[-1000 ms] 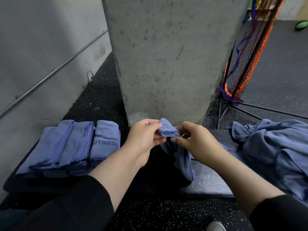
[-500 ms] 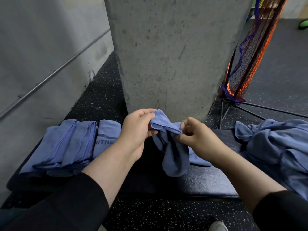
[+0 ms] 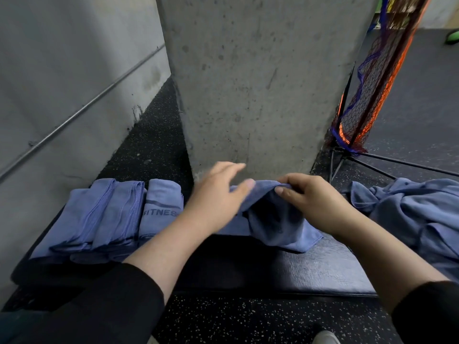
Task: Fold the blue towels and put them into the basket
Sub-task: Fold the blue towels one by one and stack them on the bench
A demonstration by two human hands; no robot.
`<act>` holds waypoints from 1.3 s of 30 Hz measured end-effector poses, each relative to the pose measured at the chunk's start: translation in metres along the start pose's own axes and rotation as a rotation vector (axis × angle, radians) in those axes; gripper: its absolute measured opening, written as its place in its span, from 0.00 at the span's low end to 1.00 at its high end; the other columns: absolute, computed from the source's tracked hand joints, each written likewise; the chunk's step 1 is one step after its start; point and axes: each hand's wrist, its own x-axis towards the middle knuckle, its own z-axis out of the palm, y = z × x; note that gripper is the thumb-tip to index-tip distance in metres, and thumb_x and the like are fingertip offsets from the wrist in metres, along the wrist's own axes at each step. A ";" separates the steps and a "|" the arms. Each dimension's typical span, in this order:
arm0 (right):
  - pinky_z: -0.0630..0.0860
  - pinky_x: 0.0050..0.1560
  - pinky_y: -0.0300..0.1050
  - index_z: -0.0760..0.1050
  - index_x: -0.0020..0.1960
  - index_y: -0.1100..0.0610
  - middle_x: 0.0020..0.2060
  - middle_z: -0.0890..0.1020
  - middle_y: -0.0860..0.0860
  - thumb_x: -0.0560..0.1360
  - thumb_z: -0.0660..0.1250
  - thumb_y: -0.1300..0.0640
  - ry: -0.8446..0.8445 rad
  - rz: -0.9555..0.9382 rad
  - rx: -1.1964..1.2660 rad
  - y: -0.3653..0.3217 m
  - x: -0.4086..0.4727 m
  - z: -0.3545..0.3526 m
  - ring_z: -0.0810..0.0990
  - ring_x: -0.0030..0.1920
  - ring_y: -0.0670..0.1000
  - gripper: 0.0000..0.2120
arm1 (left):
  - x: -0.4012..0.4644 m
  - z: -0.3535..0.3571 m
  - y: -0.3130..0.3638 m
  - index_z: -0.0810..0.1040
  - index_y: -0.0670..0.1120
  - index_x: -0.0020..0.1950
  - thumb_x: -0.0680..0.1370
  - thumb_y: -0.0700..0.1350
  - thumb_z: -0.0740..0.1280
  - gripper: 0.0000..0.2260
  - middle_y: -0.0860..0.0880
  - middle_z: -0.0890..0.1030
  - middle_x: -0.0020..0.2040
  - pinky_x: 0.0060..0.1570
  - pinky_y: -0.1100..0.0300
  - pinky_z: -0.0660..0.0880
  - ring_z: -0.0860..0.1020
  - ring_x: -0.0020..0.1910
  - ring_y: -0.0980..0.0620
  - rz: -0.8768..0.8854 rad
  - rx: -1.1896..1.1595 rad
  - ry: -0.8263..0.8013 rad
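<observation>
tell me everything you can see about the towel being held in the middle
The towel is plain blue, soft thin cloth, crumpled and not yet folded. Its top edge is lifted and pinched by the right hand; the left hand, fingers straight and blurred, touches its left end. The rest droops onto the dark padded bench, one hemmed corner lying flat at lower right.

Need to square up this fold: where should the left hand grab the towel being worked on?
Pinch the raised top edge of the towel from the left, opposite the right hand already gripping it. That edge forms a lifted ridge; the open left hand sits beside it.
</observation>
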 end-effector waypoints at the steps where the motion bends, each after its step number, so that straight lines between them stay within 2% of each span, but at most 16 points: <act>1: 0.71 0.42 0.30 0.79 0.45 0.45 0.35 0.82 0.36 0.79 0.68 0.58 -0.021 -0.016 0.011 -0.002 0.000 0.001 0.76 0.37 0.33 0.09 | -0.003 0.004 0.006 0.72 0.49 0.75 0.80 0.55 0.67 0.24 0.52 0.73 0.73 0.65 0.74 0.60 0.69 0.69 0.60 0.051 -0.046 -0.119; 2: 0.73 0.45 0.31 0.80 0.47 0.44 0.38 0.83 0.36 0.79 0.67 0.60 -0.036 -0.037 0.022 -0.005 0.000 0.002 0.78 0.40 0.33 0.10 | -0.007 0.009 0.010 0.69 0.50 0.77 0.80 0.54 0.67 0.26 0.54 0.71 0.74 0.62 0.79 0.57 0.67 0.69 0.64 0.067 -0.078 -0.207; 4: 0.74 0.47 0.33 0.80 0.49 0.47 0.41 0.85 0.41 0.77 0.68 0.63 -0.032 -0.050 0.124 -0.007 0.000 0.003 0.79 0.42 0.36 0.10 | -0.008 0.014 0.012 0.71 0.52 0.75 0.80 0.53 0.68 0.23 0.55 0.76 0.70 0.60 0.75 0.63 0.72 0.66 0.63 0.034 -0.114 -0.247; 6: 0.74 0.45 0.38 0.78 0.50 0.51 0.39 0.85 0.47 0.76 0.71 0.63 0.007 -0.033 0.242 -0.006 0.002 0.003 0.78 0.38 0.40 0.09 | -0.006 0.014 0.012 0.81 0.52 0.62 0.81 0.50 0.68 0.11 0.55 0.84 0.55 0.57 0.62 0.73 0.80 0.55 0.58 -0.007 -0.162 -0.193; 8: 0.73 0.41 0.41 0.78 0.47 0.51 0.34 0.82 0.45 0.73 0.74 0.60 0.019 -0.003 0.186 0.001 0.004 0.000 0.76 0.35 0.42 0.07 | -0.002 0.011 0.011 0.82 0.49 0.51 0.82 0.47 0.66 0.06 0.53 0.84 0.44 0.51 0.55 0.76 0.81 0.46 0.55 -0.023 -0.201 -0.141; 12: 0.66 0.35 0.46 0.76 0.41 0.60 0.29 0.72 0.48 0.71 0.75 0.49 -0.088 0.108 -0.190 0.019 0.005 -0.007 0.69 0.33 0.47 0.15 | 0.004 0.004 0.008 0.77 0.43 0.42 0.81 0.47 0.63 0.11 0.51 0.76 0.36 0.43 0.56 0.70 0.72 0.38 0.56 -0.180 -0.497 -0.003; 15: 0.65 0.34 0.44 0.75 0.39 0.58 0.28 0.72 0.45 0.73 0.73 0.53 0.022 0.109 -0.075 0.017 0.002 -0.010 0.68 0.30 0.44 0.11 | 0.008 -0.004 -0.001 0.72 0.46 0.35 0.75 0.49 0.62 0.11 0.50 0.72 0.33 0.41 0.53 0.67 0.70 0.38 0.52 -0.367 -0.575 0.088; 17: 0.69 0.37 0.43 0.77 0.39 0.55 0.29 0.76 0.45 0.74 0.72 0.59 0.083 0.076 0.140 0.011 0.002 -0.009 0.71 0.32 0.44 0.06 | 0.007 -0.005 -0.002 0.77 0.48 0.37 0.78 0.51 0.65 0.12 0.54 0.78 0.34 0.42 0.55 0.71 0.75 0.39 0.52 -0.367 -0.504 0.043; 19: 0.74 0.43 0.47 0.80 0.42 0.53 0.33 0.81 0.47 0.73 0.71 0.62 0.059 0.045 0.242 0.003 0.002 -0.006 0.76 0.36 0.45 0.05 | 0.002 -0.002 0.008 0.83 0.51 0.51 0.80 0.54 0.68 0.09 0.59 0.84 0.42 0.51 0.62 0.75 0.81 0.48 0.58 -0.262 -0.491 -0.063; 21: 0.77 0.44 0.48 0.81 0.43 0.52 0.35 0.84 0.48 0.72 0.72 0.62 0.043 0.038 0.262 -0.003 0.002 0.000 0.77 0.37 0.44 0.05 | -0.004 0.005 0.019 0.79 0.50 0.64 0.79 0.54 0.70 0.16 0.59 0.85 0.48 0.56 0.70 0.73 0.81 0.53 0.63 -0.172 -0.493 -0.187; 23: 0.76 0.42 0.47 0.79 0.43 0.54 0.33 0.83 0.49 0.70 0.74 0.58 0.078 0.052 0.288 -0.008 0.002 0.006 0.76 0.35 0.44 0.05 | -0.008 0.012 0.025 0.77 0.49 0.68 0.77 0.53 0.72 0.21 0.55 0.86 0.48 0.57 0.69 0.74 0.82 0.52 0.62 -0.157 -0.489 -0.237; 26: 0.73 0.37 0.44 0.76 0.42 0.55 0.29 0.79 0.45 0.66 0.73 0.52 0.144 0.092 0.268 -0.011 0.003 0.009 0.73 0.32 0.42 0.10 | -0.010 0.012 0.027 0.77 0.51 0.69 0.74 0.60 0.72 0.26 0.54 0.85 0.49 0.59 0.63 0.76 0.82 0.52 0.62 -0.138 -0.422 -0.226; 29: 0.76 0.40 0.48 0.76 0.42 0.54 0.32 0.82 0.49 0.67 0.74 0.52 0.151 0.123 0.179 -0.010 0.003 0.011 0.75 0.34 0.44 0.10 | -0.011 0.011 0.029 0.78 0.52 0.68 0.70 0.68 0.70 0.32 0.56 0.84 0.52 0.61 0.60 0.76 0.81 0.54 0.64 -0.131 -0.400 -0.230; 33: 0.75 0.40 0.47 0.75 0.43 0.54 0.35 0.83 0.50 0.69 0.75 0.51 0.159 0.107 0.090 -0.011 0.004 0.014 0.75 0.35 0.44 0.11 | -0.009 0.016 0.028 0.84 0.53 0.57 0.77 0.55 0.72 0.11 0.57 0.86 0.48 0.58 0.54 0.78 0.83 0.50 0.61 -0.105 -0.369 -0.162; 36: 0.73 0.39 0.43 0.75 0.43 0.53 0.32 0.81 0.46 0.70 0.74 0.54 0.138 0.102 0.095 -0.011 0.005 0.017 0.74 0.33 0.42 0.09 | -0.010 0.016 0.031 0.84 0.52 0.52 0.78 0.53 0.71 0.07 0.55 0.85 0.48 0.55 0.58 0.78 0.82 0.49 0.60 -0.086 -0.376 -0.128; 39: 0.74 0.40 0.44 0.73 0.44 0.52 0.33 0.82 0.46 0.70 0.73 0.56 0.125 0.083 0.092 -0.012 0.004 0.021 0.75 0.34 0.43 0.09 | -0.010 0.019 0.029 0.84 0.52 0.47 0.78 0.51 0.71 0.04 0.52 0.84 0.45 0.50 0.59 0.76 0.81 0.45 0.57 -0.089 -0.356 -0.087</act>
